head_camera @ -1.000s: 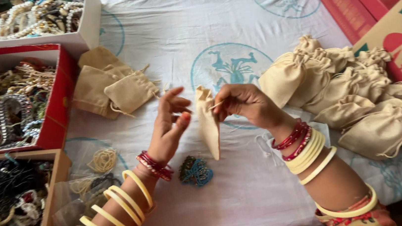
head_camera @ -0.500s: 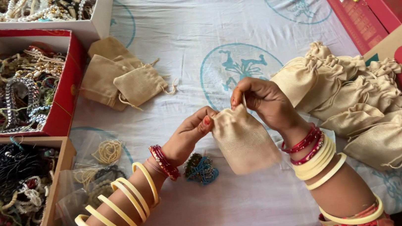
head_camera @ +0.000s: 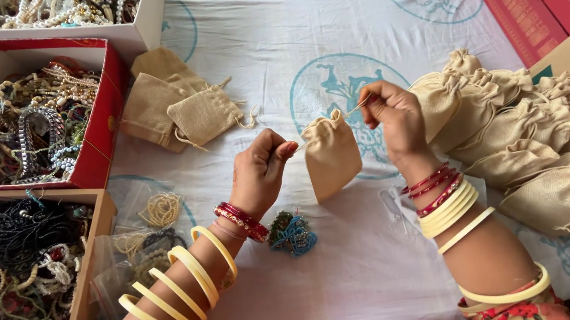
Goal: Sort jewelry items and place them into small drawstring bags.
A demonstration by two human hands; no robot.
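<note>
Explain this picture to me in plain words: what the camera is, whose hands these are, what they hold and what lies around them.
There is no machine here. The one picture comes from a camera worn on a person's head, looking down at their own two bare hands over a table covered with a white printed cloth.

The left hand and the right hand each pinch one end of a drawstring, and a small beige cloth pouch hangs between them with its mouth gathered shut.

To the right lies a heap of closed pouches; to the upper left lie a few flat pouches. Along the left edge stand open boxes of jewellery, one of them a red box. A small blue-green ornament lies near the left wrist.
</note>
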